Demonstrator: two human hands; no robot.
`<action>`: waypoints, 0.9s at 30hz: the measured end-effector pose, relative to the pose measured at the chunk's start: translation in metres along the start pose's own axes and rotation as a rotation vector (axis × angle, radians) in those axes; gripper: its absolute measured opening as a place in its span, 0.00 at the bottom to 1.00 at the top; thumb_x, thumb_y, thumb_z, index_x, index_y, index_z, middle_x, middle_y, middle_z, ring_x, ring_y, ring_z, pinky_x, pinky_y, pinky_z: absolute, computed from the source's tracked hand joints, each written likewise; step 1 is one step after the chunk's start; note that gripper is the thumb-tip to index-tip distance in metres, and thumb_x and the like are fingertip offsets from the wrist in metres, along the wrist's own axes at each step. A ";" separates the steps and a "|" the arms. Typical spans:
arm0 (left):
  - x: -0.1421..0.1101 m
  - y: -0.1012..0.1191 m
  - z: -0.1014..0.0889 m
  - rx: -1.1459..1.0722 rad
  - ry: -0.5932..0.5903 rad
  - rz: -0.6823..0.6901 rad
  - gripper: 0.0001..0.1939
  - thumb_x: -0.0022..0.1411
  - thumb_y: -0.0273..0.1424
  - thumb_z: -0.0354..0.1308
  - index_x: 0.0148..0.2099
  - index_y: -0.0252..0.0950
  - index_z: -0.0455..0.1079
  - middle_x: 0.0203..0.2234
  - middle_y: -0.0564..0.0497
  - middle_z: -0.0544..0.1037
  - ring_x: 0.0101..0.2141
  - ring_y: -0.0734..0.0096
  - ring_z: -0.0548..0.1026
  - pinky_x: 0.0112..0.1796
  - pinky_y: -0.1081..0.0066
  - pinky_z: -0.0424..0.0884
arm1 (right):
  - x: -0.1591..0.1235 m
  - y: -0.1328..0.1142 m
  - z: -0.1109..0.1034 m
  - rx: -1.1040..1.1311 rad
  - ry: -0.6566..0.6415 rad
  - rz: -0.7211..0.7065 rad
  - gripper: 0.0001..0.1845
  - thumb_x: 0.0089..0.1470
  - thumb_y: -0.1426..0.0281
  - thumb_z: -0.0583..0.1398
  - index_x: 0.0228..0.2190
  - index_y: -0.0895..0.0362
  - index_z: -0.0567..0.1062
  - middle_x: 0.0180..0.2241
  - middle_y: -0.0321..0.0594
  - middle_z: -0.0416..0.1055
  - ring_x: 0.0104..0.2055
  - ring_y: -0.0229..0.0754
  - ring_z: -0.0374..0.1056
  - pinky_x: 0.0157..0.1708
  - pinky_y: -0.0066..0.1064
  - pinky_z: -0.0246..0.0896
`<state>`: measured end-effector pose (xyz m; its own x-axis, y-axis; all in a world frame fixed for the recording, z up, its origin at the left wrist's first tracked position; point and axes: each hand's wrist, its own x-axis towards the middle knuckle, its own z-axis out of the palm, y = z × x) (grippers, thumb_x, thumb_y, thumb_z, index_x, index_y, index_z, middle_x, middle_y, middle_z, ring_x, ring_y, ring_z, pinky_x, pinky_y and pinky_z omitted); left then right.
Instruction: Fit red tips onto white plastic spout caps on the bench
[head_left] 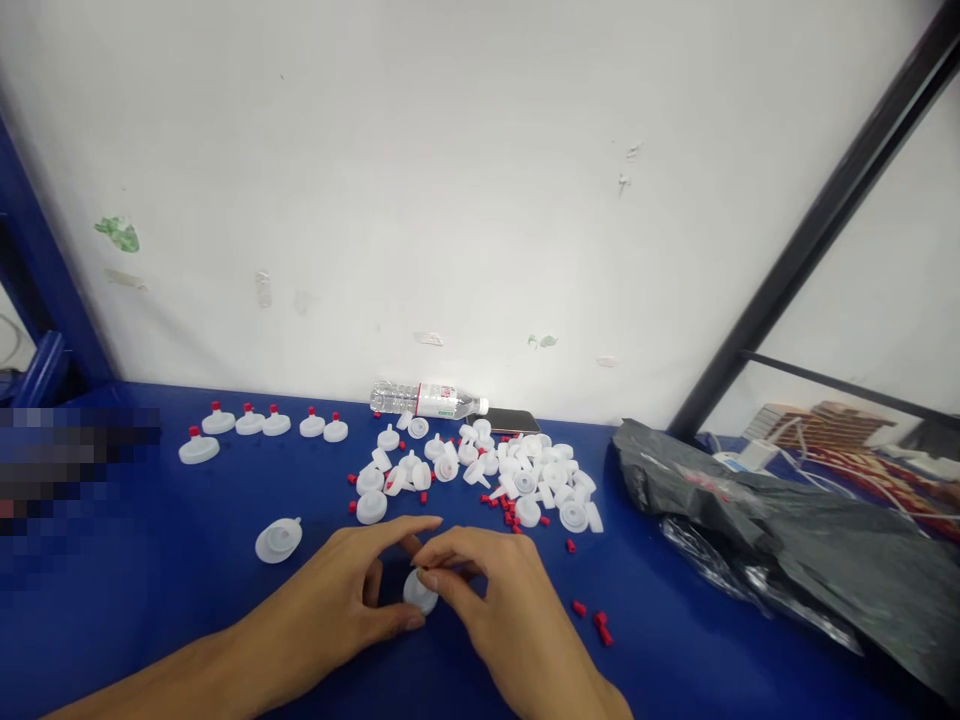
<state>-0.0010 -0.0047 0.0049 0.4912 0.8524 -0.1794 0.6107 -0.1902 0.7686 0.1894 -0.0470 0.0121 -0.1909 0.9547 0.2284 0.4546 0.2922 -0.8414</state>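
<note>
Against your half-curled left hand (pixel 337 580), its grip unclear, your right hand (pixel 504 582) pinches a smooth, round, translucent plastic cap (pixel 418 594) at its edge.

You have one small, round, translucent white piece (pixel 420 594) low over the blue tabletop (pixel 187 570), its disc face turned toward you, its lower edge by your left hand (pixel 337 582)'s thumb, its top partly covered by your pinching right hand (pixel 504 585).

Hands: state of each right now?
Left hand: partly open, thumb touching the rim of a white round plastic cap.
Right hand: fingertips closed on the same cap.
</note>
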 end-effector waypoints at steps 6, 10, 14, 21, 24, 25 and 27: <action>-0.004 0.008 -0.002 -0.034 0.005 0.057 0.35 0.58 0.38 0.65 0.67 0.43 0.65 0.26 0.59 0.74 0.21 0.77 0.61 0.23 0.74 0.56 | 0.000 -0.004 -0.007 0.087 -0.040 0.043 0.12 0.55 0.75 0.69 0.41 0.48 0.82 0.39 0.29 0.82 0.39 0.38 0.79 0.40 0.24 0.70; -0.006 0.006 -0.008 0.005 0.083 0.144 0.32 0.61 0.39 0.63 0.66 0.49 0.64 0.47 0.54 0.79 0.23 0.79 0.66 0.24 0.75 0.62 | -0.001 -0.008 -0.015 -0.006 0.131 0.033 0.08 0.63 0.66 0.63 0.45 0.47 0.80 0.38 0.31 0.81 0.34 0.37 0.78 0.29 0.24 0.64; -0.003 0.006 -0.031 0.136 0.299 0.207 0.28 0.64 0.44 0.60 0.65 0.47 0.69 0.41 0.53 0.82 0.22 0.78 0.67 0.26 0.74 0.64 | -0.001 -0.007 -0.017 -0.044 0.267 0.016 0.10 0.67 0.62 0.59 0.46 0.48 0.77 0.35 0.33 0.78 0.32 0.37 0.76 0.25 0.24 0.60; 0.008 -0.006 -0.097 0.526 0.550 0.109 0.27 0.67 0.49 0.54 0.63 0.46 0.73 0.44 0.50 0.84 0.27 0.67 0.76 0.33 0.68 0.69 | 0.000 -0.004 -0.013 -0.083 0.295 -0.023 0.12 0.66 0.62 0.58 0.47 0.51 0.76 0.35 0.36 0.77 0.30 0.37 0.75 0.20 0.25 0.56; 0.013 -0.026 -0.114 0.747 0.476 -0.047 0.24 0.66 0.43 0.53 0.60 0.45 0.75 0.47 0.45 0.84 0.38 0.52 0.81 0.37 0.62 0.70 | 0.000 -0.003 -0.013 -0.102 0.288 -0.025 0.12 0.66 0.62 0.58 0.48 0.51 0.75 0.34 0.36 0.77 0.29 0.37 0.75 0.19 0.25 0.55; 0.015 -0.033 -0.117 0.788 0.464 -0.075 0.23 0.64 0.40 0.54 0.58 0.44 0.77 0.47 0.43 0.84 0.42 0.47 0.81 0.38 0.61 0.69 | 0.000 -0.003 -0.013 -0.108 0.285 -0.028 0.12 0.66 0.62 0.57 0.48 0.51 0.75 0.34 0.35 0.77 0.29 0.37 0.75 0.19 0.25 0.54; 0.018 -0.046 -0.119 0.829 0.463 -0.107 0.20 0.62 0.35 0.54 0.52 0.41 0.80 0.46 0.39 0.84 0.46 0.40 0.80 0.38 0.58 0.69 | -0.001 -0.002 -0.013 -0.120 0.278 -0.037 0.12 0.66 0.62 0.57 0.48 0.51 0.75 0.34 0.35 0.77 0.29 0.37 0.75 0.18 0.25 0.53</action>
<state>-0.0948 0.0774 0.0395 0.2208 0.9597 0.1738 0.9712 -0.2327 0.0512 0.2003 -0.0475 0.0200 0.0291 0.9174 0.3969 0.5541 0.3156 -0.7703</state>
